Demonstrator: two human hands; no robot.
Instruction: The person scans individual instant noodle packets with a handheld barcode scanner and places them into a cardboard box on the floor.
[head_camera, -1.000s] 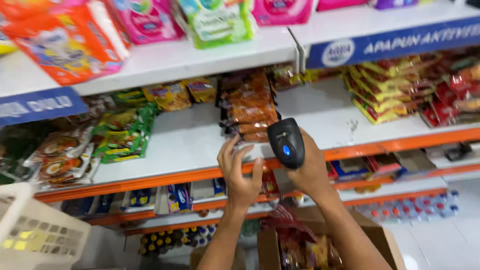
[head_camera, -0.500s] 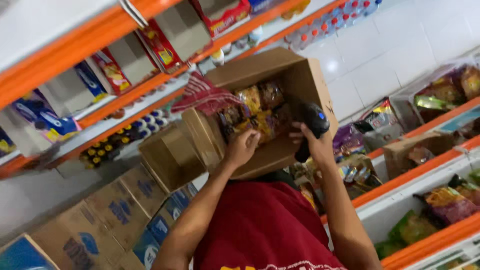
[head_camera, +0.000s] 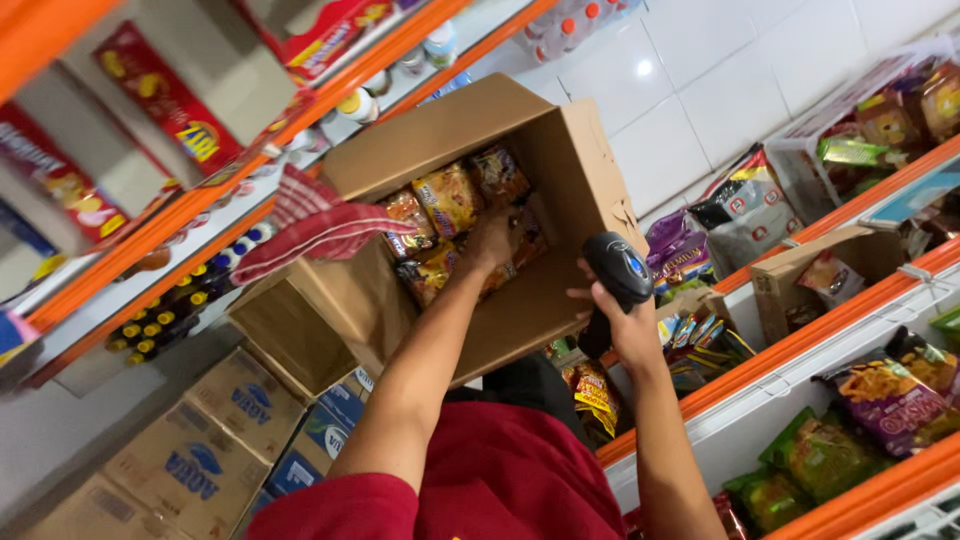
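Observation:
My left hand (head_camera: 490, 240) reaches down into an open cardboard box (head_camera: 575, 150) and its fingers curl around one of the orange and yellow snack packets (head_camera: 448, 198) stacked inside. My right hand (head_camera: 632, 328) stays outside the box's right wall and grips a black handheld barcode scanner (head_camera: 618, 268), head pointing up. A red checked cloth (head_camera: 310, 225) hangs over the box's left flap. My red shirt (head_camera: 510, 480) fills the lower middle of the view.
The view is tilted. Orange-edged shelves (head_camera: 800, 345) at right hold snack bags (head_camera: 890, 400) and a small brown carton (head_camera: 800, 280). More shelves at left carry red packets (head_camera: 170, 105) and small bottles (head_camera: 165, 330). Stacked printed cartons (head_camera: 210, 450) sit at lower left.
My head has turned from the shelf down to the box. My left hand has gone from the box's rim deep into the packets. The right hand still holds the scanner beside the box.

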